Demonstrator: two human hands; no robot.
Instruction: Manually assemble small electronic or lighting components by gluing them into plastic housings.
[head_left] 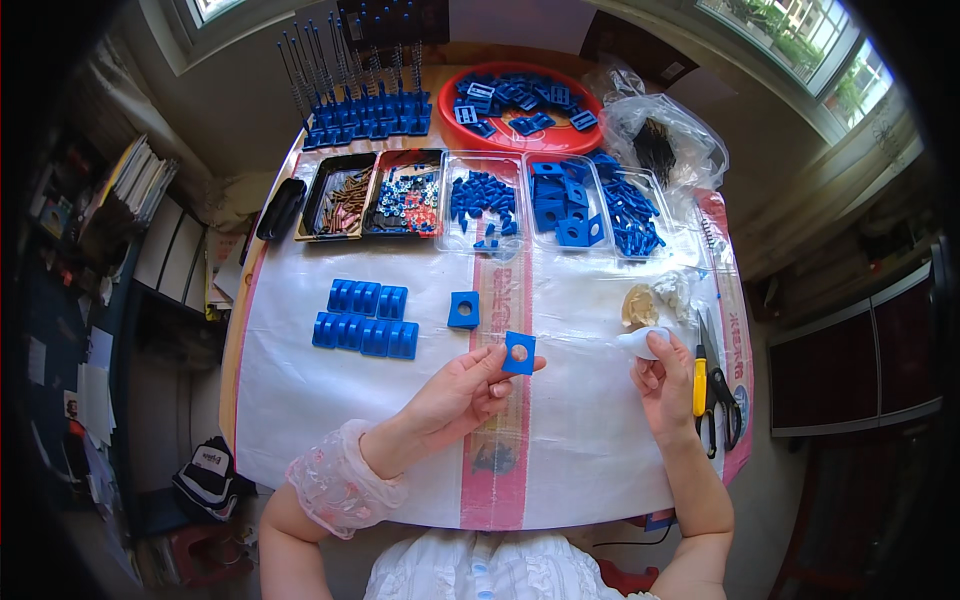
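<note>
My left hand (445, 392), near the middle of the table, pinches a blue square plate (520, 368) with a round hole through it. Between the fingers of my right hand (668, 390) is a small white rounded piece (640, 343), narrower at its left end; its exact kind I cannot make out. A similar blue plate (463, 321) with a hole lies just beyond my left hand, apart from it. Farther left, several curved blue parts (366, 338) stand in two rows.
Scissors (703, 385) with black and yellow handles lie right of my right hand. Behind it sits crumpled plastic (672, 290). Trays of screws (345, 195), nuts (408, 200) and blue parts (566, 205) line the back, before a red basin (450, 128) and upright springs on blue bases (365, 120).
</note>
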